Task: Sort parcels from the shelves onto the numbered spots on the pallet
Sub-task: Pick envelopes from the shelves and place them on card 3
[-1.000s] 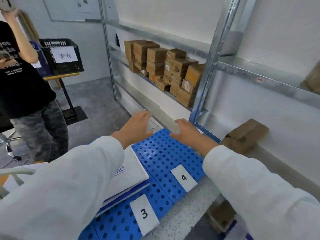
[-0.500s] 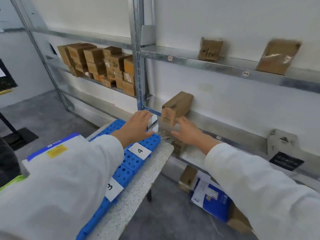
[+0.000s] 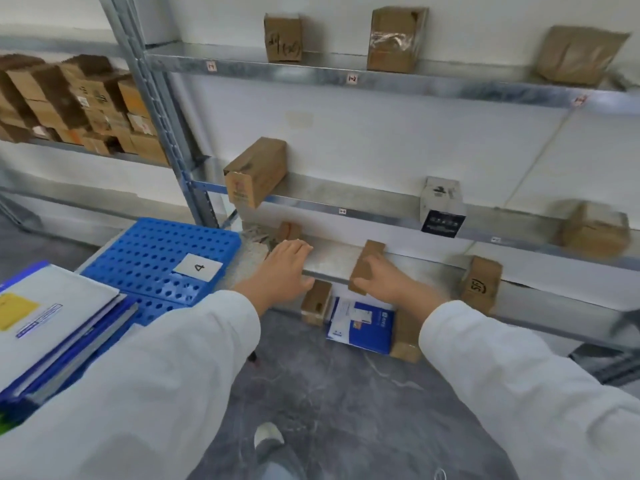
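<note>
Shelf point(image 3: 325, 261) | right hand point(image 3: 384, 280) gripping small parcel point(image 3: 367, 263) | left hand point(image 3: 285, 268) spread, empty

Grey mottled floor point(image 3: 329, 393), white wall point(image 3: 398, 133), perhaps a shoe point(image 3: 268, 438), blurred

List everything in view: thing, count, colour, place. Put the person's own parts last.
top-shelf boxes: three, brown, spaced along the top shelf
stacked boxes: many, brown, left bay
tilted box: one, brown, middle shelf, left
dark-labelled box: one, white and navy, middle shelf
blurred box: one, brown, middle shelf, right
small box: one, brown, low shelf, at the right hand
marked box: one, brown, low shelf, right
floor parcel: one, blue and white
pallet: one, blue, label 4
mailers: stack, white and blue, on the pallet
left hand: open
right hand: on small box
</note>
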{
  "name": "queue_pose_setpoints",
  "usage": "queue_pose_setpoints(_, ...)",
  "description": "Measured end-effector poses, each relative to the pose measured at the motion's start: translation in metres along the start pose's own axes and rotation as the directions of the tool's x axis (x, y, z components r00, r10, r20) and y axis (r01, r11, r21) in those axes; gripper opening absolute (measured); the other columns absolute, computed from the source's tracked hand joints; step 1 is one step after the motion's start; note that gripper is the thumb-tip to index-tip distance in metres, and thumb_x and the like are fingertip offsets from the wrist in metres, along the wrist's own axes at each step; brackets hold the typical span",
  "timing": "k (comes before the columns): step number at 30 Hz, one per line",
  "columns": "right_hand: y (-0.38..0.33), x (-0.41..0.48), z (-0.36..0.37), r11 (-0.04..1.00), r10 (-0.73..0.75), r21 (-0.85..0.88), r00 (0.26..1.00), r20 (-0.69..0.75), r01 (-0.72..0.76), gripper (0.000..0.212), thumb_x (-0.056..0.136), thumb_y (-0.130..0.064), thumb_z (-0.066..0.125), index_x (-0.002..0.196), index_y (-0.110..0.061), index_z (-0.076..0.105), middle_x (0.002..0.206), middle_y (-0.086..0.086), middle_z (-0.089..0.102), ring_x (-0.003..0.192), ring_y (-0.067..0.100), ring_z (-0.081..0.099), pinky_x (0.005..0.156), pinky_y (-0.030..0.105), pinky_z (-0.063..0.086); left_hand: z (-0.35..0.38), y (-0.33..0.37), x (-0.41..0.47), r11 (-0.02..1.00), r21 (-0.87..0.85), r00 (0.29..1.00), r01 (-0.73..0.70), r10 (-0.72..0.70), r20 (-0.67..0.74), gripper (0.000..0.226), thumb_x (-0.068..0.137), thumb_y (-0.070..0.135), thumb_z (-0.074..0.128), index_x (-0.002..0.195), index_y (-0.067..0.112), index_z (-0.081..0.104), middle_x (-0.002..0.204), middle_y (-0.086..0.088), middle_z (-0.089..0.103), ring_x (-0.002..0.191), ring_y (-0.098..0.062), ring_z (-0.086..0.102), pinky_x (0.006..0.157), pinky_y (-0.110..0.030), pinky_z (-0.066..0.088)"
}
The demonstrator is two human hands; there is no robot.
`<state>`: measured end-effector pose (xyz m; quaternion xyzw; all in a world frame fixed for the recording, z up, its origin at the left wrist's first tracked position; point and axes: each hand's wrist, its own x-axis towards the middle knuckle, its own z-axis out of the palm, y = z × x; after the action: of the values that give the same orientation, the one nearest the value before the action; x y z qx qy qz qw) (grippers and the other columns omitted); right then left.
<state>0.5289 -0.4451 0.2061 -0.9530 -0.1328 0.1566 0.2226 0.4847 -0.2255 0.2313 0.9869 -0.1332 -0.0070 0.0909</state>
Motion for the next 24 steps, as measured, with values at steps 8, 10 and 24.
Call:
queue_pose_setpoints(8,0.059,0.019,0.024,0.994,0.109,0.009,0.990,0.094,-0.110,0.046,0.094,-0.033,0.053,0.135,-0.013,0.043,0.133,0.008,0.046,0.118,0.024,0.049,0.096,0.038,0.047,0.057,0.004,0.040,0.998,-0.015,0.991,-0.069,0.070,0.110,0.063,0.094,0.039,0.050,0.146,0.012,0.028,0.152,-0.006,0.028,0.142,-0.022,0.022,0.119,-0.034,0.015)
queue_pose_setpoints(10,0.070,0.033,0.031,0.988,0.148,0.021,0.984,0.096,-0.150,0.047,0.095,-0.033,0.051,0.137,-0.014,0.041,0.135,0.007,0.044,0.120,0.024,0.049,0.095,0.036,0.047,0.066,-0.002,0.053,0.996,-0.019,0.988,-0.082,0.084,0.131,0.062,0.094,0.039,0.050,0.146,0.013,0.029,0.151,-0.005,0.029,0.141,-0.022,0.023,0.118,-0.033,0.017)
queue_pose_setpoints(24,0.152,0.156,0.120,0.913,0.353,0.142,0.915,0.198,-0.383,0.037,0.091,-0.032,0.054,0.123,-0.014,0.047,0.114,0.002,0.046,0.104,0.023,0.053,0.088,0.036,0.046,0.218,-0.066,0.171,0.980,-0.071,0.900,-0.187,0.200,0.387,0.053,0.093,0.036,0.050,0.139,0.012,0.036,0.143,-0.004,0.037,0.135,-0.021,0.031,0.118,-0.030,0.014)
